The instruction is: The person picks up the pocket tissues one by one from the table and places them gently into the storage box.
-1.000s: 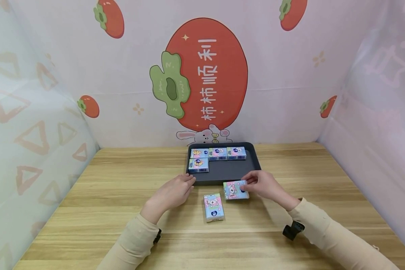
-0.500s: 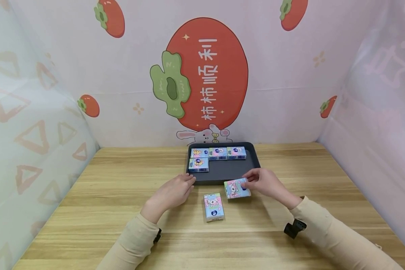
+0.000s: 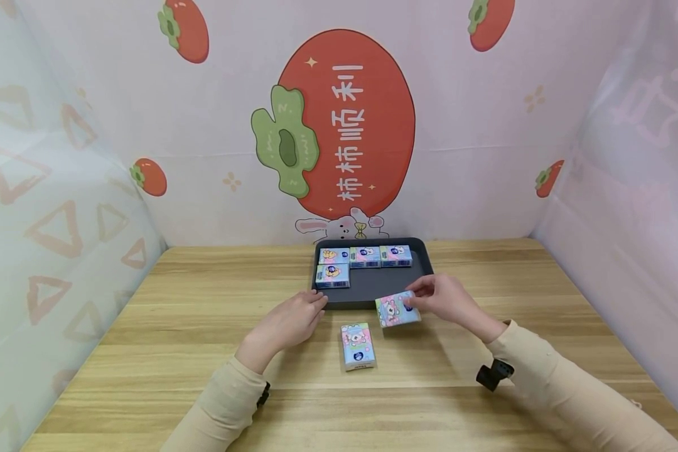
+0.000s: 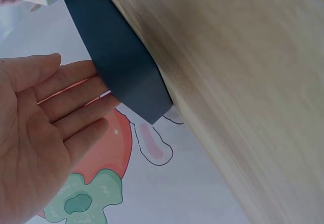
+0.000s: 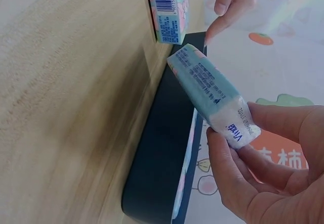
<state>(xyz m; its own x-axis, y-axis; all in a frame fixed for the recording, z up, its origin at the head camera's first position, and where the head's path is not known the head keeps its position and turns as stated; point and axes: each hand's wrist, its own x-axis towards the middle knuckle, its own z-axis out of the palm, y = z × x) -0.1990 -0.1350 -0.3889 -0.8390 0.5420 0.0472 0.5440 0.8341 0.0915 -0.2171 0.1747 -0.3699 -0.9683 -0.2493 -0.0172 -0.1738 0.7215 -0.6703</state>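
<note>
My right hand (image 3: 447, 299) pinches one end of a small tissue pack (image 3: 394, 310) between thumb and fingers. The right wrist view shows this pack's white end and printed blue side, tilted in the grip. It hovers at the front rim of a dark grey tray (image 3: 373, 287). Fairly straight fingers of my left hand (image 3: 294, 319) touch the tray's front left corner; in the left wrist view, the palm and extended fingers (image 4: 76, 100) show against the tray wall. Inside the tray lie several packs, including a yellow-printed tissue pack (image 3: 332, 275) nearest the left hand.
Another tissue pack (image 3: 358, 346) lies on the wooden table (image 3: 203, 370) in front of the tray, between the hands. Behind the tray stands a backdrop (image 3: 463, 188) printed with persimmons, and cloth walls close both sides.
The right hand has lifted the tissue pack from in front of the tray and moved it slightly forward over the front rim. The left hand has stayed in place.
</note>
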